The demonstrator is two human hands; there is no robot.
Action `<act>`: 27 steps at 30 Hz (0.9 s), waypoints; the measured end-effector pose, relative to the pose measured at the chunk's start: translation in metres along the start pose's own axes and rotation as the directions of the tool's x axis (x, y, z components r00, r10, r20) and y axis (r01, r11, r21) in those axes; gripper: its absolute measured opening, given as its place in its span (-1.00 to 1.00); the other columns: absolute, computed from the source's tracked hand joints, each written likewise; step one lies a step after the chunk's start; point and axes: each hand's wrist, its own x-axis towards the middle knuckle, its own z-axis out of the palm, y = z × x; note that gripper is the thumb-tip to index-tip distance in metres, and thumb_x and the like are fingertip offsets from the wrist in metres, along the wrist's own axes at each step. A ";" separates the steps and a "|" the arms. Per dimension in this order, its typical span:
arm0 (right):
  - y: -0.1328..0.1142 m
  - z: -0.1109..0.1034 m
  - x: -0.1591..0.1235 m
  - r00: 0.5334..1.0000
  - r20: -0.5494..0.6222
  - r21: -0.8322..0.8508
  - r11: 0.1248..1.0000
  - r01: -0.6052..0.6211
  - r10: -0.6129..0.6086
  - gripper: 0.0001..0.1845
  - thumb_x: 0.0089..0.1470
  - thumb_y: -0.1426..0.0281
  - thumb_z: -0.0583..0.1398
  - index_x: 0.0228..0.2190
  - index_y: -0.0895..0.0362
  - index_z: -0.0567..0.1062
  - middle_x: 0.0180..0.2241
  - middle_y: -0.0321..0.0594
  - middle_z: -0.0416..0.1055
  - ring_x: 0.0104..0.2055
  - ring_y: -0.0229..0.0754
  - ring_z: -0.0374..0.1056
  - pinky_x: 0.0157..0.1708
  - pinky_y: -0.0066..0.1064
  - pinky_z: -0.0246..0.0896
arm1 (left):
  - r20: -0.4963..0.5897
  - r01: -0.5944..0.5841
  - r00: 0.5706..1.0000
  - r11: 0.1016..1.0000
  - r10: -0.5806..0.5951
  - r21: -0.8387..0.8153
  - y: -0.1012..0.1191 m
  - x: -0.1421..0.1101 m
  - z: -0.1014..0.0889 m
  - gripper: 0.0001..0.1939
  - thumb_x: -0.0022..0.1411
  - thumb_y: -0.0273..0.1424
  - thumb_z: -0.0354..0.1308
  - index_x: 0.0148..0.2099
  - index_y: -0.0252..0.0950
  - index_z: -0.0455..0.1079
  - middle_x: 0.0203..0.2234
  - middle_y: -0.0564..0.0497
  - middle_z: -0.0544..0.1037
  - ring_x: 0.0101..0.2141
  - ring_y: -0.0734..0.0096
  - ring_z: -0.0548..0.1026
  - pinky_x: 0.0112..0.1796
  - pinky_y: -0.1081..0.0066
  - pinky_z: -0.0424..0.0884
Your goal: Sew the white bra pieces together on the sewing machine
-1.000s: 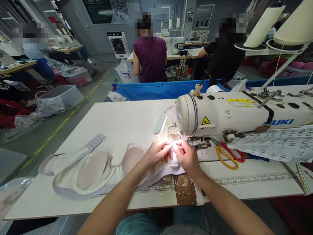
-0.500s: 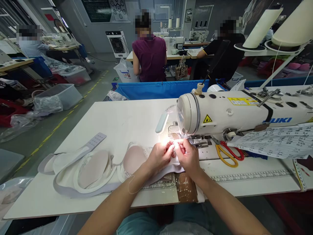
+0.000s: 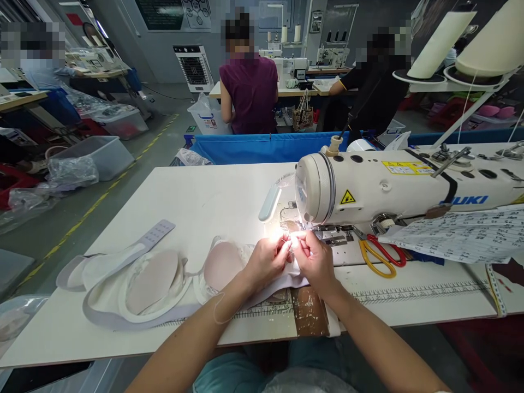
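Under the lit head of a white sewing machine [image 3: 368, 183], my left hand [image 3: 268, 261] and my right hand [image 3: 313, 259] meet with fingertips pinched. Between them is an end of a pale bra [image 3: 223, 265], its exact held part washed out by the lamp's glare. From my hands the bra trails left over the white table, with two beige-lined cups, a lilac band and a strip of hook-and-eye tape [image 3: 158, 233] at its far end. A loose thread [image 3: 221, 308] lies across my left forearm.
Scissors with red and yellow handles [image 3: 380, 256] lie right of my right hand, near a printed sheet [image 3: 458, 237]. A ruler tape [image 3: 426, 293] runs along the table's front. Thread cones [image 3: 442, 46] stand upper right. Co-workers sit beyond a blue cloth [image 3: 254, 148].
The view has shifted slightly, so the table and bra appear a little further left. Both hands keep the same pinch at the same place by the machine.
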 end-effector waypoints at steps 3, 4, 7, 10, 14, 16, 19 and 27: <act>0.001 0.000 0.000 1.000 0.009 -0.022 1.000 0.012 -0.012 -0.82 0.13 0.35 0.07 -0.49 0.09 0.36 -0.70 -0.42 0.13 -0.62 -0.32 0.08 -0.53 -0.50 0.02 | -0.001 0.001 1.000 1.000 -0.001 0.008 0.000 0.000 0.000 -0.77 0.25 -0.49 -0.06 -0.48 -0.25 0.20 -0.65 0.13 0.39 -0.62 0.53 0.30 -0.51 0.48 0.15; 0.002 0.000 0.000 1.000 0.012 -0.029 0.999 0.019 -0.018 -0.81 0.14 0.35 0.06 -0.49 0.09 0.36 -0.70 -0.42 0.13 -0.62 -0.32 0.08 -0.53 -0.50 0.02 | 0.002 0.001 1.000 1.000 -0.001 0.009 0.000 0.000 0.000 -0.77 0.25 -0.49 -0.07 -0.48 -0.25 0.20 -0.65 0.13 0.39 -0.62 0.53 0.29 -0.50 0.48 0.16; 0.003 0.000 0.000 0.999 0.018 -0.036 0.999 0.038 -0.038 -0.81 0.15 0.36 0.06 -0.47 0.10 0.37 -0.69 -0.42 0.14 -0.63 -0.33 0.09 -0.53 -0.50 0.02 | 0.015 -0.016 1.000 1.000 0.016 0.020 0.001 0.000 -0.001 -0.78 0.26 -0.49 -0.07 -0.46 -0.25 0.21 -0.63 0.12 0.40 -0.61 0.53 0.28 -0.50 0.48 0.16; 0.002 0.000 0.000 0.999 0.026 -0.041 0.999 0.035 -0.034 -0.81 0.14 0.36 0.05 -0.47 0.10 0.38 -0.69 -0.41 0.15 -0.62 -0.33 0.09 -0.54 -0.50 0.00 | 0.012 -0.028 1.000 0.999 0.027 0.042 0.001 0.000 -0.002 -0.78 0.26 -0.49 -0.08 -0.46 -0.25 0.21 -0.62 0.11 0.40 -0.60 0.53 0.28 -0.49 0.48 0.16; 0.001 -0.001 0.000 1.000 0.022 -0.034 0.999 0.016 -0.015 -0.81 0.13 0.37 0.06 -0.48 0.10 0.37 -0.69 -0.41 0.15 -0.62 -0.33 0.08 -0.54 -0.50 0.01 | 0.016 -0.008 1.000 0.999 0.007 0.031 0.003 0.000 -0.002 -0.77 0.26 -0.48 -0.08 -0.47 -0.25 0.21 -0.63 0.10 0.40 -0.62 0.52 0.27 -0.50 0.47 0.15; 0.000 -0.001 0.000 1.000 0.020 -0.033 0.999 0.016 -0.015 -0.82 0.13 0.37 0.06 -0.48 0.09 0.38 -0.69 -0.42 0.15 -0.63 -0.33 0.08 -0.54 -0.50 0.01 | 0.020 -0.002 1.000 1.000 0.001 0.026 0.003 0.000 -0.003 -0.77 0.25 -0.49 -0.08 -0.47 -0.25 0.21 -0.63 0.10 0.40 -0.62 0.52 0.27 -0.50 0.47 0.15; 0.001 -0.001 0.000 1.000 0.022 -0.041 0.999 0.016 -0.015 -0.83 0.13 0.37 0.06 -0.45 0.09 0.39 -0.70 -0.42 0.15 -0.62 -0.32 0.10 -0.53 -0.49 0.03 | 0.015 -0.009 1.000 0.999 0.008 0.041 0.003 0.000 -0.002 -0.77 0.26 -0.48 -0.07 -0.47 -0.24 0.21 -0.62 0.10 0.41 -0.62 0.51 0.28 -0.50 0.47 0.16; 0.004 0.000 0.000 0.999 0.027 -0.054 0.998 0.025 -0.023 -0.84 0.15 0.37 0.06 -0.43 0.10 0.40 -0.69 -0.42 0.14 -0.62 -0.32 0.11 -0.54 -0.49 0.03 | 0.018 -0.028 0.999 0.997 0.027 0.069 0.001 0.000 -0.001 -0.78 0.27 -0.49 -0.09 -0.45 -0.24 0.19 -0.60 0.08 0.42 -0.59 0.50 0.32 -0.47 0.47 0.18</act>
